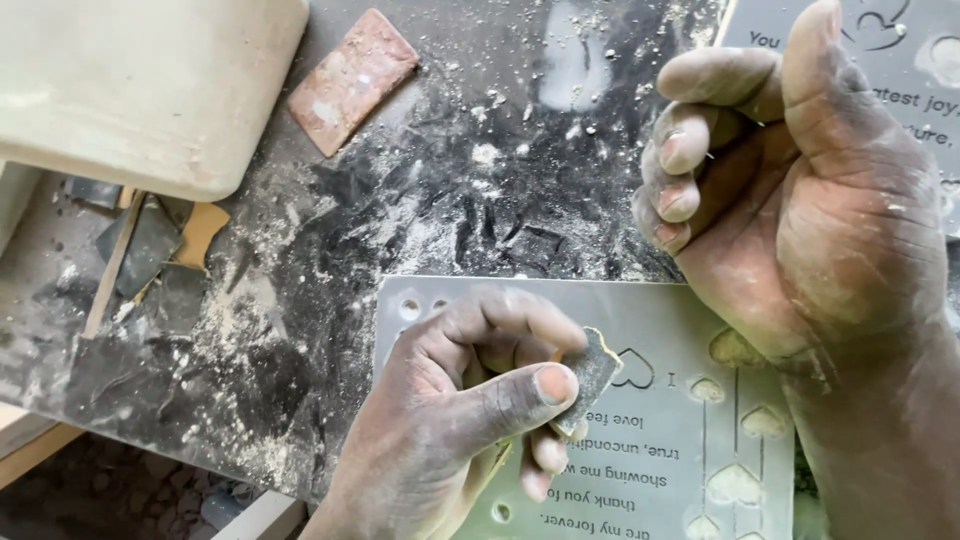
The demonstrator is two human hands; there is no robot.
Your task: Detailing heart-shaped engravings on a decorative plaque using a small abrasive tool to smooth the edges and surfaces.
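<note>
Your bench [480, 190] is a dark surface, thick with pale dust and crumbs, heaviest near the middle. At its far left corner you have a large cream-coloured block [140, 85] with rounded edges, standing over the clutter below it. Just right of the block lies a flat reddish-brown brick piece [352, 80], tilted and dusted white. Beneath the block you can see dark grey offcuts [145, 250] and a tan scrap [200, 230] lying close together, beside a thin wooden strip [110, 265]. At the far right corner a second grey engraved plaque [915, 55] shows a heart outline and lettering. Rubble [110, 495] lies on the floor below the bench's edge.
</note>
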